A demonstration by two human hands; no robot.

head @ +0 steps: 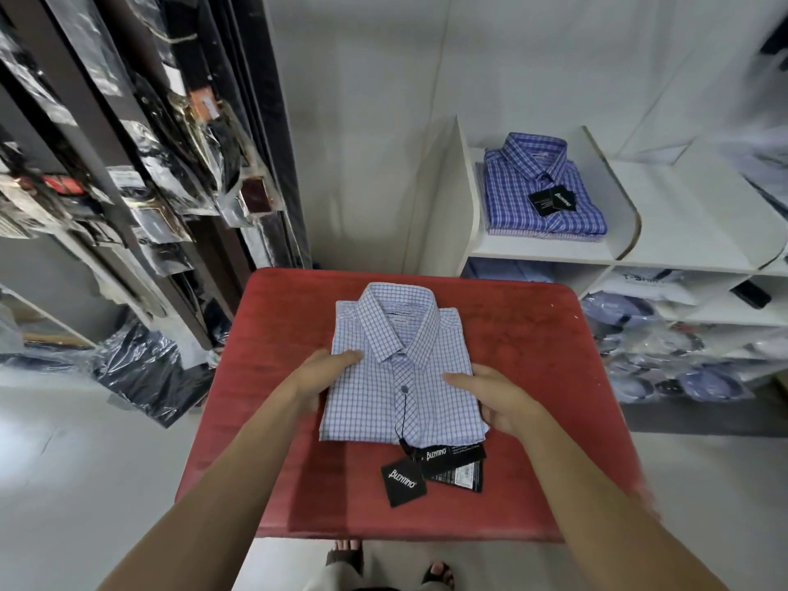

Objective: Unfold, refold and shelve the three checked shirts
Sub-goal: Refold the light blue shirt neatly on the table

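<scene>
My left hand (317, 377) and right hand (496, 398) grip the folded shirt (396, 368) by its sides, fingers curled under; the shelf (546, 249) lies upper right.

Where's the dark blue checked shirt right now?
In the head view it lies upper right: the dark blue checked shirt tops a folded stack on the white shelf, beyond the red table.

We see a folded shirt (396, 368) on the stool (533, 356); behind right, two shirts (541, 185) stacked on a shelf (682, 232).
</scene>
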